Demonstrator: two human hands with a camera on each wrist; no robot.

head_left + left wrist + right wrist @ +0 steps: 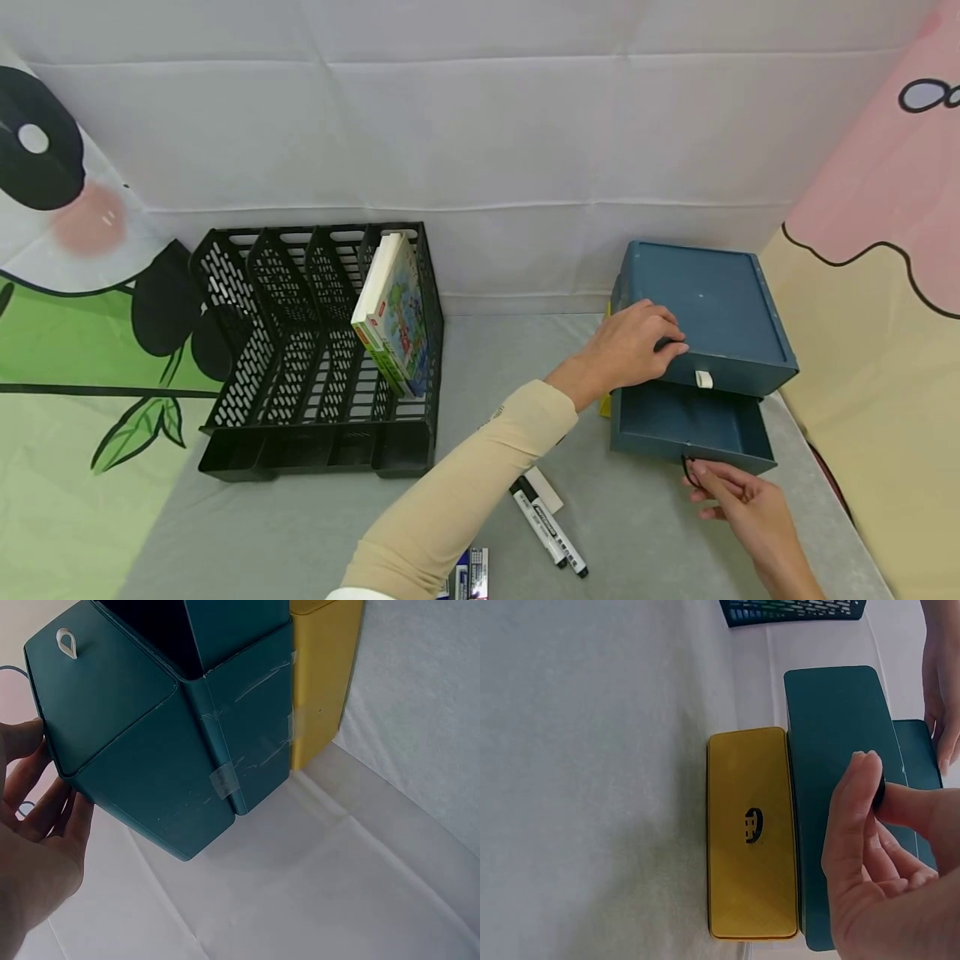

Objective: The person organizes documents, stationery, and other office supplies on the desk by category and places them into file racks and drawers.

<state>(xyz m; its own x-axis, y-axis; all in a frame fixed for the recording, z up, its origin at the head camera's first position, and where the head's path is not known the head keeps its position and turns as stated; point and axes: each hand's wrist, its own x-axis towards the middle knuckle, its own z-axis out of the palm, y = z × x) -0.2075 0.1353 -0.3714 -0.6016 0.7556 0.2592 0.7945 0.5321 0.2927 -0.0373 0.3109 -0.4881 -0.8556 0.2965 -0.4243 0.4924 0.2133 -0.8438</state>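
A blue drawer box [693, 287] stands at the right of the table, its lower drawer [686, 421] pulled out and showing a bare inside. My left hand [630, 346] grips the box's top front edge; the left wrist view has my left hand [45, 825] with thumb and fingers at the edge of the teal box [150, 765]. At the lower drawer's front, my right hand [750, 508] pinches a small dark loop [688, 469]. In the right wrist view, the thumb and fingertips of my right hand [885, 862] meet on that dark piece, in front of the teal drawer [836, 720].
A yellow drawer [751, 840] sits below the teal one. Left of the box are a black rack [322, 333] holding books [401, 321], two markers [547, 525], a white block [545, 490] and small boxes [471, 575] at the near edge.
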